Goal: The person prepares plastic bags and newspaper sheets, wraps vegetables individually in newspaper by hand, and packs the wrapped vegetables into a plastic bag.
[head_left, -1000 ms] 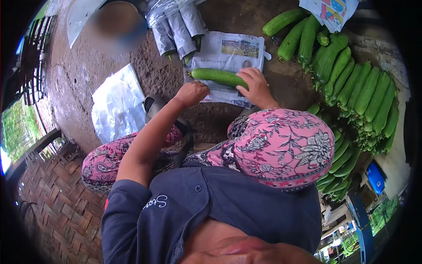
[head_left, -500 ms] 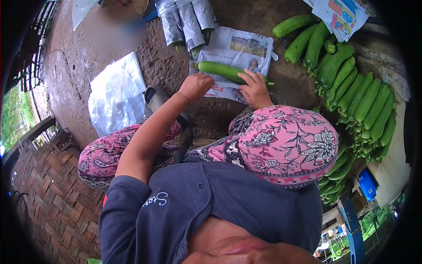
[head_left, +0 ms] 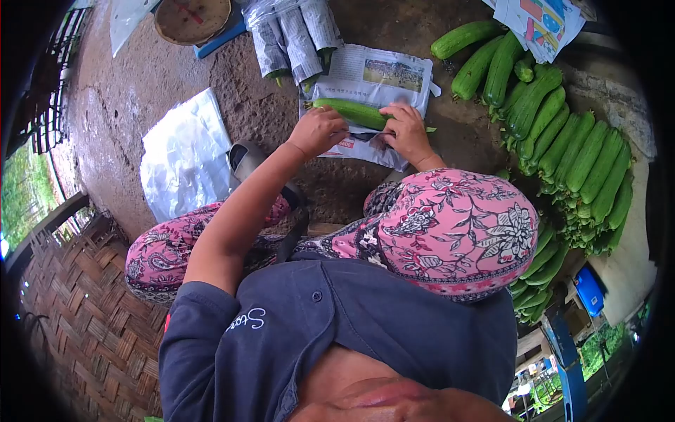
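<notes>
A long green gourd (head_left: 355, 113) lies crosswise on a spread sheet of newspaper (head_left: 344, 76) on the ground. My left hand (head_left: 318, 131) is closed at the gourd's left part, with the paper's near edge pinched in its fingers. At the other end, my right hand (head_left: 408, 131) has its fingers bent over the gourd while the thumb side grips the paper edge. Between the hands that near edge is lifted and creased. Several gourds rolled in newspaper (head_left: 304, 53) lie just beyond the sheet.
Many bare green gourds (head_left: 587, 155) lie in a curved row at the right, with printed paper sheets (head_left: 538, 28) above them. Clear plastic bags (head_left: 184, 156) rest on the ground at left. A round-dished scale (head_left: 191, 20) stands far left. A blue object (head_left: 589, 290) is at right.
Both hands have taken hold of the newspaper's near edge and raised it toward the gourd. My right hand has shifted slightly left, its fingers now more bent.
</notes>
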Available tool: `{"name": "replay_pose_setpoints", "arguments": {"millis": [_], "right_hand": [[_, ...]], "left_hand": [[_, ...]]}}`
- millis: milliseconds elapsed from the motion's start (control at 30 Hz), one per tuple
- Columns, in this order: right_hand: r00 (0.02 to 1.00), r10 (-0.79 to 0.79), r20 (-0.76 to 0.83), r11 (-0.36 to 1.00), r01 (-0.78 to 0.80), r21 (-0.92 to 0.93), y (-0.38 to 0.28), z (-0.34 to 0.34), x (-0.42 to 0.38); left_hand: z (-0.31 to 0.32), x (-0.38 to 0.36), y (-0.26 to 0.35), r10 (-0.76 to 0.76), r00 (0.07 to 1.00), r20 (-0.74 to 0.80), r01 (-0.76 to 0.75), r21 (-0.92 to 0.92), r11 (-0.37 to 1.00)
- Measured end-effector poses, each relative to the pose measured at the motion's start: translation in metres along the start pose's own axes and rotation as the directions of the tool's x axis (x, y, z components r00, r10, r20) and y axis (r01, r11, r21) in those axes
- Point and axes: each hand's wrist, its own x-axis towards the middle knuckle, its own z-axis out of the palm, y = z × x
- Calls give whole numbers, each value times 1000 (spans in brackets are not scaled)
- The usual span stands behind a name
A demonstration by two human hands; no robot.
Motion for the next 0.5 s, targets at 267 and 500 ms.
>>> {"name": "replay_pose_setpoints", "arguments": {"millis": [267, 500], "right_hand": [[987, -87, -133, 992, 98, 85, -30, -25, 12], [969, -246, 31, 963, 248, -105, -23, 19, 16]], "left_hand": [[5, 30, -20, 9, 998, -62, -14, -94, 995], [8, 55, -26, -129, 989, -77, 126, -49, 991]]}}
